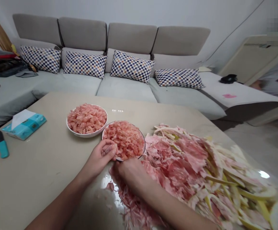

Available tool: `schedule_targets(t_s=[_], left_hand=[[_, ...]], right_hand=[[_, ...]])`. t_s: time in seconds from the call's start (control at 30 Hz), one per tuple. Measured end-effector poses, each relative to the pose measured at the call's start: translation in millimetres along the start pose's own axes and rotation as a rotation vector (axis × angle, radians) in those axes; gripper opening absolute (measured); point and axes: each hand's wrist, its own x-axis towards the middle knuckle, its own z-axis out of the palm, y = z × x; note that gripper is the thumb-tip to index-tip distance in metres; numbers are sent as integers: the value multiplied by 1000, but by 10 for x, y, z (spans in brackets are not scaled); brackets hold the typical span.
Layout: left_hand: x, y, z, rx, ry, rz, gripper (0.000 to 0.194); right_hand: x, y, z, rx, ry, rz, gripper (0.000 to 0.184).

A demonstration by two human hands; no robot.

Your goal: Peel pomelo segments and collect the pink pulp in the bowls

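My left hand (104, 152) is closed at the near left rim of a dark-rimmed bowl (144, 147), with thumb and fingers pinched together. What sits between those fingertips is too small to make out. Loose pink pomelo flesh (126, 137) is heaped in this bowl. My right hand (130, 174) is just below the bowl, lower than the left and close to it, back of the hand upward; its fingers are mostly hidden. Pink pomelo membranes (174, 159) lie beside and under my right forearm.
A second white bowl (87, 135), also heaped with pomelo flesh, stands behind to the left. Pomelo rind (236, 183) spreads over the table's right side. At far left lie a teal-handled knife (3, 148) and a tissue pack (27, 126). A grey sofa (126, 88) stands behind.
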Motion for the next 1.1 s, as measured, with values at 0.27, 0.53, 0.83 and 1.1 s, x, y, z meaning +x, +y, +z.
schedule_targets(t_s=[0.27,0.53,0.83,1.1], left_hand=[[-8,68,-35,52,81,11,24],[-11,76,-62,-180,180,-1,29],[19,78,-77,-326,236,25,23],[-29,75,-33,-324,97,-6,29]], right_hand=[[-246,230,-215,76,209,58,14],[-95,329,-46,229,441,161,20],[-215,302,-134,412,297,42,22],[-197,252,-223,721,558,69,21]])
